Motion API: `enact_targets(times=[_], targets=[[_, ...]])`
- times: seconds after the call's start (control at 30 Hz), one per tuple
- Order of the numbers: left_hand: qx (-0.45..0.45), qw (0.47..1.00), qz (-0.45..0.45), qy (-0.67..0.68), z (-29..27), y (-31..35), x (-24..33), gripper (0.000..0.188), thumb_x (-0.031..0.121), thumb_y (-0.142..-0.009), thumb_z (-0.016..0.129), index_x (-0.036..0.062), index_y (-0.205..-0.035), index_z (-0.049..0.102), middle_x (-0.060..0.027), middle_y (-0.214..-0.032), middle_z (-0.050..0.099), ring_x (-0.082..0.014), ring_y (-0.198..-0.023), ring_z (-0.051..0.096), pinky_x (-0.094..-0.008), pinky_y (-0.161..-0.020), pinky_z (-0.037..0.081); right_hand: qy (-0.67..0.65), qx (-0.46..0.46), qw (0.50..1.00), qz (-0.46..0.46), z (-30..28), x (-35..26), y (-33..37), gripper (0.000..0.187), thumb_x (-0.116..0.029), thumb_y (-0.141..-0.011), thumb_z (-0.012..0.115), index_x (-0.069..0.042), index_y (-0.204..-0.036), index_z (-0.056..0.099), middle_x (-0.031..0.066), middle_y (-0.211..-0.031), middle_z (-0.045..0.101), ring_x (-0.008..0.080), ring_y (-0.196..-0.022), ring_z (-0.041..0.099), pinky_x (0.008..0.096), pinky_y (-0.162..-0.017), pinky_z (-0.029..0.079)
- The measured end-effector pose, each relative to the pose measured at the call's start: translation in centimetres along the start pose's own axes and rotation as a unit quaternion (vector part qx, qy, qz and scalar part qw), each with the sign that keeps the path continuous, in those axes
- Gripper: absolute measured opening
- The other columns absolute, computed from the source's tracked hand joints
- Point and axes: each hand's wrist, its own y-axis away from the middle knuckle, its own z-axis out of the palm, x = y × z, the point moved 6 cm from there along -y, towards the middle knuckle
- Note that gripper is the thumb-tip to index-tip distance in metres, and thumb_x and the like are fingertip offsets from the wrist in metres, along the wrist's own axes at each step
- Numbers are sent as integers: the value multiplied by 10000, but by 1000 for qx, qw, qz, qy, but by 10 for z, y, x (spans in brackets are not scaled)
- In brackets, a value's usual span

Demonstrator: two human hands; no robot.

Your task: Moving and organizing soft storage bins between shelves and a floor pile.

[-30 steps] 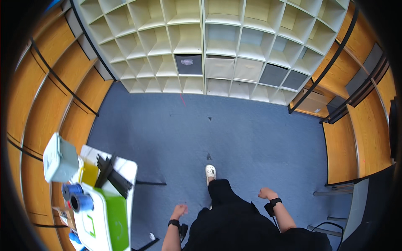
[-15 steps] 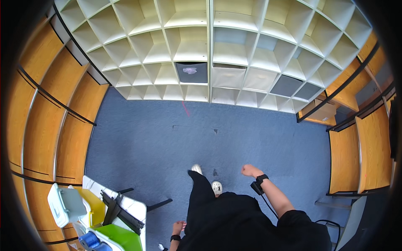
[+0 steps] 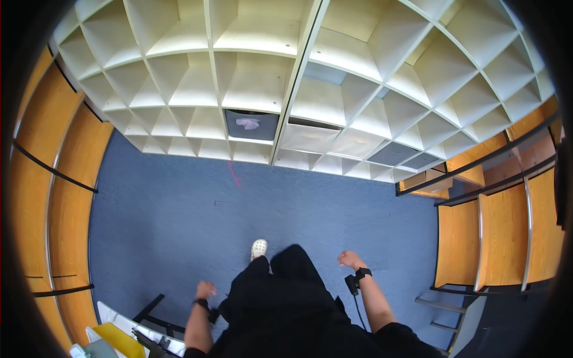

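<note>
My right hand hangs over the blue floor, its fingers curled in, with nothing seen in it. A black band with a small device and a cable sits on that wrist. Lower and to the left is my left hand, fingers loosely curled, also with nothing visible in it and a dark band on its wrist. Neither hand touches anything. Ahead stands a white cube shelf, most of its cubbies bare. A dark grey fabric bin with a purple shape on it, two whitish bins and further grey bins fill some lower cubbies.
Wooden shelves with black frames line the left and right. At lower left a white table bears a yellow container and black parts. A cardboard box sits on the right corner shelf. One white shoe shows.
I have stepped forward, and the cube shelf looms larger and tilted. The table has slid toward the lower left edge. My left hand has come forward into fuller view.
</note>
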Motion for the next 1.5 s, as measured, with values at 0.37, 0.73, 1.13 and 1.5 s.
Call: enact_targets(times=[0.37, 0.73, 1.13, 1.5], targets=[[252, 946, 171, 113, -240, -143, 364, 209, 140, -755, 471, -41, -821, 553, -142, -695, 593, -225, -594, 581, -327, -576, 455, -304, -79, 949, -19, -89, -105, -47, 344, -269, -806, 466, 5, -1011, 502, 103, -924, 587, 172, -832, 585, 268, -695, 449], [355, 912, 120, 168, -274, -261, 534, 281, 56, -705, 457, -25, -974, 473, -247, -1011, 482, -382, -916, 489, -403, -782, 411, -435, -121, 892, 36, -232, -242, -251, 404, -360, -858, 385, 6, -992, 492, 129, -966, 559, 218, -886, 558, 307, -728, 436], [331, 933, 129, 63, -291, -370, 580, 557, 10, -667, 511, 31, -1188, 313, -127, -1208, 357, -314, -854, 540, -387, -721, 454, -536, -116, 816, 183, -277, -295, -384, 461, -405, -877, 260, 1, -917, 475, 97, -901, 540, 204, -859, 532, 352, -738, 412], [307, 929, 64, -196, -321, -410, 555, 229, 23, -666, 549, 8, -895, 558, -124, -927, 551, -238, -724, 603, -322, -576, 486, -585, -15, 765, 267, -254, -279, -427, 347, -341, -843, 364, -50, -687, 470, 47, -600, 506, 169, -579, 513, 306, -533, 426]])
